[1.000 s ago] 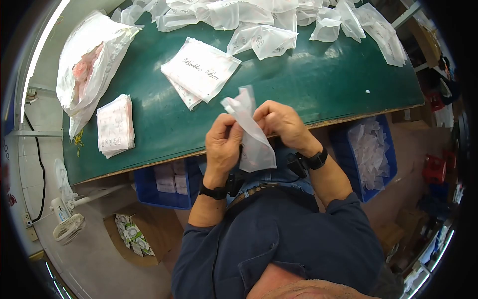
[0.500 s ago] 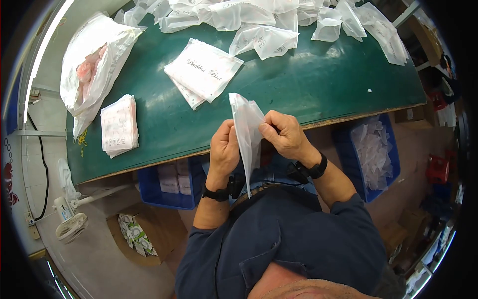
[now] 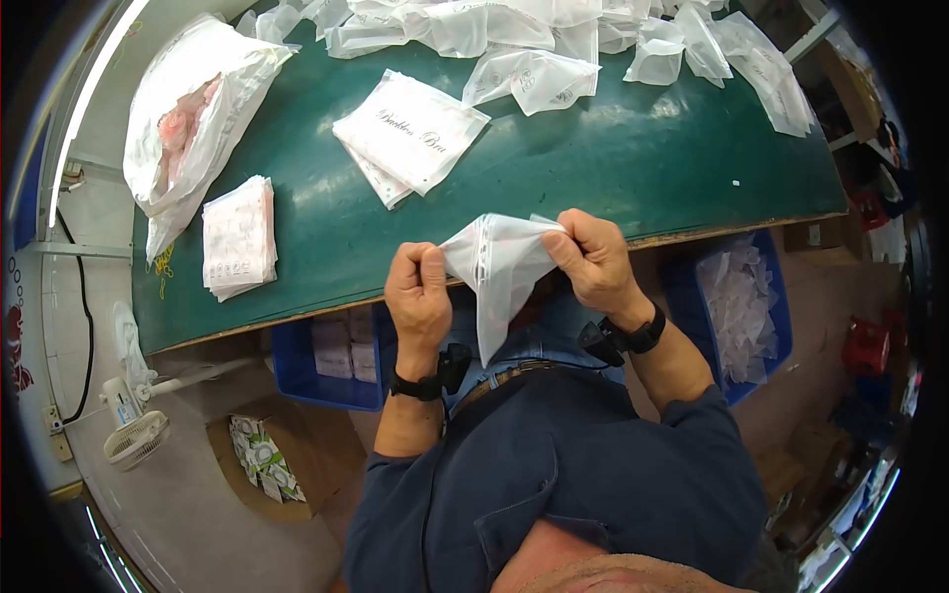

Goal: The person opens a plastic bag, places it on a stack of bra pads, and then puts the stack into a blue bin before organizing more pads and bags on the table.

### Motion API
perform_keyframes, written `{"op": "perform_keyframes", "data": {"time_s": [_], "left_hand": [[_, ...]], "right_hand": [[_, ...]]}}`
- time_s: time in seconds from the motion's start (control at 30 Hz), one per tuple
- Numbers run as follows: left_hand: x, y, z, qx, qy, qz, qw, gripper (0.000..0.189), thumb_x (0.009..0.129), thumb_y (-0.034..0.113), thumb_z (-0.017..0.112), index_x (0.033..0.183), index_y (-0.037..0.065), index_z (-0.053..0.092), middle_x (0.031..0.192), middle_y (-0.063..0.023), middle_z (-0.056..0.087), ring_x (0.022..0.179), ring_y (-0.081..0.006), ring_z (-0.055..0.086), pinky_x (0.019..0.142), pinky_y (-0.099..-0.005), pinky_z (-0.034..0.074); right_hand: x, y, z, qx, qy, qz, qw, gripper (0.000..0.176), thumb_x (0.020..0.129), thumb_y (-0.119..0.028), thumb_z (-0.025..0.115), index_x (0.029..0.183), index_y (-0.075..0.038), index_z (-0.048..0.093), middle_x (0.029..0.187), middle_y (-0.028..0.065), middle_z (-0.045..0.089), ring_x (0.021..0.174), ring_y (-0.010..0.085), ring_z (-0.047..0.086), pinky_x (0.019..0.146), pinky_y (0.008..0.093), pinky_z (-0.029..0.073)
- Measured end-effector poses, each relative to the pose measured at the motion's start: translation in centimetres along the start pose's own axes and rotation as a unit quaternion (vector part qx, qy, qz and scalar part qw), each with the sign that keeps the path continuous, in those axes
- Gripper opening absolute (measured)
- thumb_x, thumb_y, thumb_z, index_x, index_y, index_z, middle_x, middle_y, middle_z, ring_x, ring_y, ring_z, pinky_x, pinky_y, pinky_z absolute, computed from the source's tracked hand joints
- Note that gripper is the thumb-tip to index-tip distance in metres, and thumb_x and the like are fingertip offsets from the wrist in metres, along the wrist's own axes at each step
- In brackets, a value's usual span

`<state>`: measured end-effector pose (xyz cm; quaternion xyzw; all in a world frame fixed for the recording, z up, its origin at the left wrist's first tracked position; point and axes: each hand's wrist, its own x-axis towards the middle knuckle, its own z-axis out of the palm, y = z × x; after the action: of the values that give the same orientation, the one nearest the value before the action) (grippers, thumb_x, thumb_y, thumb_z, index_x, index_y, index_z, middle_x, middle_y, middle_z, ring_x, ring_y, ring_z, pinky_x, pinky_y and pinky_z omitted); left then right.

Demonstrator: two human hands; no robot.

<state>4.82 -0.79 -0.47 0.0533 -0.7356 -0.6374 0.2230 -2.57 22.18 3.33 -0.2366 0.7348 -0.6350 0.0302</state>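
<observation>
A frosted plastic zip bag (image 3: 506,272) is stretched between my two hands, just off the table's front edge. My left hand (image 3: 417,289) pinches one side of it between thumb and fingers. On the other side, my right hand (image 3: 595,259) grips a corner with its fingers curled. The bag's lower end hangs down in a point in front of my belt. Beyond my hands, two flat printed bags (image 3: 413,133) lie overlapping on the green table (image 3: 613,178). To their left sits a stack of filled printed bags (image 3: 239,237).
A large white bag (image 3: 198,109) with pink items inside stands at the table's left. Many loose frosted bags (image 3: 455,30) cover the far edge. Below are a blue bin of bags (image 3: 736,306), another blue bin (image 3: 331,385), a cardboard box (image 3: 311,445) and a fan (image 3: 136,435).
My hands have moved apart, the left one going left and the right one slightly right. The bag, which was narrow and upright between them, is now spread wide.
</observation>
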Motion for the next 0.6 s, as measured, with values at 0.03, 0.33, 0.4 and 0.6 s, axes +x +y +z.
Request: {"op": "perform_keyframes", "data": {"time_s": [0.03,0.33,0.4,0.6], "left_hand": [[-0.3,0.0,-0.1,0.001,0.002,-0.002,1.000,0.020,0.107,0.019,0.058,0.096,0.003,0.060,0.082,0.0049,0.055,0.073,-0.0031,0.048,0.065,-0.0187,0.042],[0.1,1.5,0.5,-0.019,-0.087,-0.005,0.996,0.016,0.103,0.013,0.063,0.093,0.000,0.062,0.081,0.0017,0.056,0.073,-0.0072,0.048,0.066,-0.0231,0.042],[-0.1,1.8,0.0,0.007,-0.059,0.032,0.998,0.013,0.101,0.010,0.064,0.092,0.000,0.063,0.080,0.0012,0.056,0.072,-0.0075,0.048,0.065,-0.0237,0.042],[1.0,1.8,-0.3,0.010,-0.026,0.051,0.998,0.012,0.101,0.011,0.065,0.098,-0.001,0.066,0.081,0.0007,0.058,0.072,-0.0074,0.050,0.065,-0.0230,0.043]], "right_hand": [[0.0,-0.1,-0.1,0.005,0.010,-0.009,1.000,0.031,0.099,-0.018,0.067,0.075,-0.002,0.054,0.061,0.0054,0.047,0.057,0.0114,0.040,0.051,0.0324,0.034],[-0.2,-0.4,-1.2,-0.090,0.010,-0.090,0.992,0.024,0.100,-0.015,0.066,0.080,-0.003,0.058,0.069,0.0019,0.052,0.060,0.0112,0.045,0.055,0.0260,0.038],[0.0,-0.5,-1.5,-0.102,0.038,-0.095,0.989,0.023,0.100,-0.014,0.065,0.081,-0.003,0.059,0.069,0.0024,0.053,0.060,0.0117,0.046,0.055,0.0260,0.039],[1.5,-1.3,-1.4,-0.102,0.021,-0.069,0.992,0.015,0.097,-0.010,0.067,0.087,-0.001,0.061,0.070,0.0083,0.056,0.060,0.0162,0.049,0.057,0.0308,0.042]]}}
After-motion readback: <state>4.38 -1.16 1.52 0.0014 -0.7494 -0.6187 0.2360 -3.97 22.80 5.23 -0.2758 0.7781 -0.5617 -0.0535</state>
